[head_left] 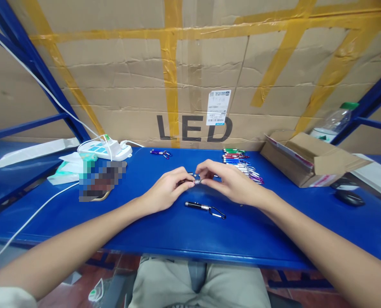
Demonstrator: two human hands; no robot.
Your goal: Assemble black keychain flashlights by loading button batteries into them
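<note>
Mid-frame, left hand (168, 188) and right hand (230, 182) pinch a metallic part (197, 182); lower centre, bare table (190, 237) reaches its front edge (209, 258).

From the middle of the table (145, 239), which is showing solid glossy blue, the cardboard (113, 85) at 12 o'clock is displaying brown, with yellow tape (169, 64) forming crossing stripes and letters (190, 128) appearing in black. At 5 o'clock, the keychain torch (197, 205) is presenting black with a silver band. At 2 o'clock, the row of torches (230, 161) is running green, red, blue, silver and purple. At 10 o'clock, the power strip (124, 150) is combining white with blue. At 3 o'clock, the mouse (349, 197) is showing black.
</note>
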